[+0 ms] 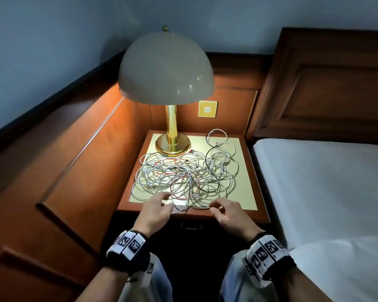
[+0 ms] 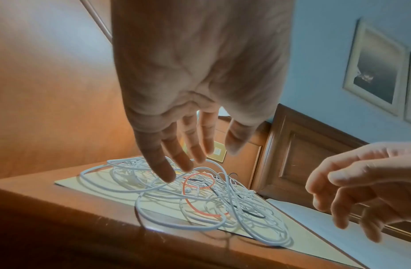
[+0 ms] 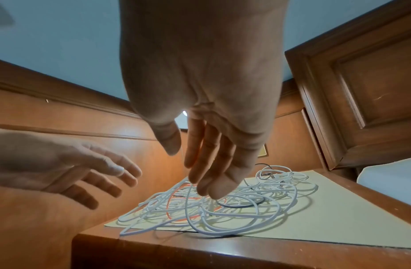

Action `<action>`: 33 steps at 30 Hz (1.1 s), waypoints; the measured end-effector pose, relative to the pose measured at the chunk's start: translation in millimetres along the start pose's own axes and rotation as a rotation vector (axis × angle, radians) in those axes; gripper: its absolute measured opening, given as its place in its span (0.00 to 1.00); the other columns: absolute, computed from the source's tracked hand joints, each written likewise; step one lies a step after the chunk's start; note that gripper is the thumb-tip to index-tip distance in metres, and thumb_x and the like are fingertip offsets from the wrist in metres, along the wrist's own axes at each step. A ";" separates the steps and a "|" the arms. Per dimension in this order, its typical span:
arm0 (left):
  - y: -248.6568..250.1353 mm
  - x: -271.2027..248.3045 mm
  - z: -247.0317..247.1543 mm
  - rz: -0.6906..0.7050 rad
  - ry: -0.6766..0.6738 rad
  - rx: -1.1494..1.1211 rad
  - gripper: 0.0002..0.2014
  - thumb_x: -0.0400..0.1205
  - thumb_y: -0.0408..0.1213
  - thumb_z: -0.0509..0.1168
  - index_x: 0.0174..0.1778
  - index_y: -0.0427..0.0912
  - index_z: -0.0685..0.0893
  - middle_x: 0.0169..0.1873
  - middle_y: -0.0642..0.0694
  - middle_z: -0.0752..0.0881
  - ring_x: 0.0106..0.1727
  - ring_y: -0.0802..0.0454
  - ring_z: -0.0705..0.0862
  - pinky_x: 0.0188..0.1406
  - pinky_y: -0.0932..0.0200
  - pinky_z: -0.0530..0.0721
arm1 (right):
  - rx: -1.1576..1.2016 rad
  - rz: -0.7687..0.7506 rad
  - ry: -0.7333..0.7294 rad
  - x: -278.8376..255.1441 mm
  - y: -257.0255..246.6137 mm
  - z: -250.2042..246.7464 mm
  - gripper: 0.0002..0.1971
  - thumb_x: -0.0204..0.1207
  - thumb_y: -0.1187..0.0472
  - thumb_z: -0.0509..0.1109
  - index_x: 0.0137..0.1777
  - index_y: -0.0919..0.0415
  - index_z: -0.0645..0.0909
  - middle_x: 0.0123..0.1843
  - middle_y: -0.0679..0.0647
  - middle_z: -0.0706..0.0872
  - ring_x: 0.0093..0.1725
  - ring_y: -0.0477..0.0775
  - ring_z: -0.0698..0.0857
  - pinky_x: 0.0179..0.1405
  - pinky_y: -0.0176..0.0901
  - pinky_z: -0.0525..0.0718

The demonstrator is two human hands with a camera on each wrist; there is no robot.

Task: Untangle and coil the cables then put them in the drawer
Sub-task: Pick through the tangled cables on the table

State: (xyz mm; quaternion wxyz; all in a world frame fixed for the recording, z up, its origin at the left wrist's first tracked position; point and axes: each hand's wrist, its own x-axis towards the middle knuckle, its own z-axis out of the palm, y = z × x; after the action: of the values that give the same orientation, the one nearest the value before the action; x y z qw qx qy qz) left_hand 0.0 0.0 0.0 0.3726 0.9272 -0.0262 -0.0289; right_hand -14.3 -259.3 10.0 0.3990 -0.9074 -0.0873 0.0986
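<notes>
a tangle of cables (image 1: pixel 183 177) is seen spread over the pale mat (image 1: pixel 244 192) on the wooden desk (image 1: pixel 255 171) — mostly white strands, with a red cable (image 2: pixel 197 183) and a black cable (image 1: pixel 207 160) threaded through. one small white coil (image 1: pixel 217 137) lies apart at the far right of the mat, just beyond the tangle. a brass lamp (image 1: pixel 171 131) with a cream dome shade stands at the far left of the mat, its base touching the tangle's far edge.

the left hand (image 1: pixel 156 211) is held over the near left edge of the tangle, fingers (image 2: pixel 161 163) spread and loosely extended; nothing is gripped. whether the fingertips touch the top strands cannot be told. the right hand (image 1: pixel 229 213) is held at the near right edge, fingers (image 3: pixel 213 163) relaxed and slightly bent — grip apart, no cable enclosed in the wrist view.

a drawer handle (image 1: pixel 191 226) is faintly seen in the dark front below the desk top. a bed (image 1: pixel 325 182) with a white sheet stands to the right, a wooden headboard (image 1: pixel 336 88) behind it.
</notes>
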 end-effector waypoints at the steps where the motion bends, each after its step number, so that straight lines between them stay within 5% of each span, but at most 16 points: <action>1: -2.3 9.2 1.1 0.007 0.003 0.008 0.20 0.84 0.39 0.67 0.72 0.39 0.82 0.64 0.44 0.85 0.65 0.47 0.83 0.68 0.56 0.79 | 0.002 0.008 0.004 6.7 3.2 1.3 0.10 0.85 0.55 0.68 0.61 0.57 0.85 0.53 0.49 0.89 0.52 0.47 0.86 0.54 0.34 0.80; 8: -8.7 65.1 12.3 0.068 0.001 0.100 0.22 0.86 0.41 0.66 0.75 0.39 0.78 0.69 0.43 0.82 0.71 0.48 0.78 0.74 0.55 0.74 | -0.067 0.028 0.012 47.5 18.0 5.6 0.10 0.84 0.55 0.68 0.61 0.57 0.85 0.55 0.49 0.87 0.52 0.48 0.85 0.54 0.35 0.80; 16: -18.6 110.2 36.5 0.043 0.085 0.141 0.23 0.85 0.44 0.66 0.77 0.47 0.76 0.70 0.47 0.78 0.70 0.46 0.77 0.70 0.46 0.79 | -0.170 0.004 0.078 105.3 29.0 14.1 0.19 0.83 0.56 0.68 0.72 0.60 0.79 0.68 0.56 0.82 0.68 0.55 0.80 0.70 0.46 0.77; 20: -24.5 123.7 43.3 -0.012 0.105 0.165 0.16 0.85 0.42 0.66 0.68 0.46 0.85 0.60 0.46 0.84 0.62 0.45 0.81 0.61 0.48 0.83 | -0.299 0.097 0.033 125.7 35.7 21.7 0.25 0.85 0.50 0.66 0.80 0.57 0.73 0.77 0.53 0.75 0.77 0.57 0.71 0.74 0.53 0.75; 24: -29.6 124.7 48.6 0.012 0.137 0.178 0.09 0.83 0.40 0.70 0.58 0.45 0.90 0.50 0.47 0.86 0.54 0.46 0.82 0.51 0.50 0.83 | -0.403 0.115 0.002 133.0 42.8 29.8 0.24 0.85 0.47 0.65 0.77 0.56 0.75 0.75 0.53 0.78 0.76 0.57 0.71 0.72 0.52 0.76; 30: -34.3 113.8 49.1 0.044 0.100 0.163 0.15 0.84 0.37 0.69 0.67 0.44 0.87 0.56 0.45 0.87 0.59 0.44 0.83 0.62 0.46 0.83 | -0.401 0.112 0.055 129.2 45.1 30.6 0.19 0.86 0.51 0.63 0.74 0.56 0.77 0.72 0.53 0.79 0.72 0.56 0.73 0.69 0.54 0.78; 33: -29.0 104.2 52.5 0.051 0.113 0.169 0.20 0.84 0.38 0.67 0.73 0.43 0.83 0.63 0.44 0.85 0.66 0.43 0.79 0.68 0.49 0.77 | -0.399 0.099 0.065 126.3 46.6 30.1 0.23 0.84 0.45 0.65 0.75 0.56 0.76 0.73 0.52 0.79 0.73 0.56 0.72 0.70 0.55 0.77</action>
State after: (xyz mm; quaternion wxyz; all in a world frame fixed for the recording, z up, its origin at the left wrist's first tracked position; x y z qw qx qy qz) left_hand 100.8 -22.6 -61.5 0.2943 0.9545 -0.0309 0.0353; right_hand 103.9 -239.1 -58.4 0.2085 -0.9744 -0.0474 0.0698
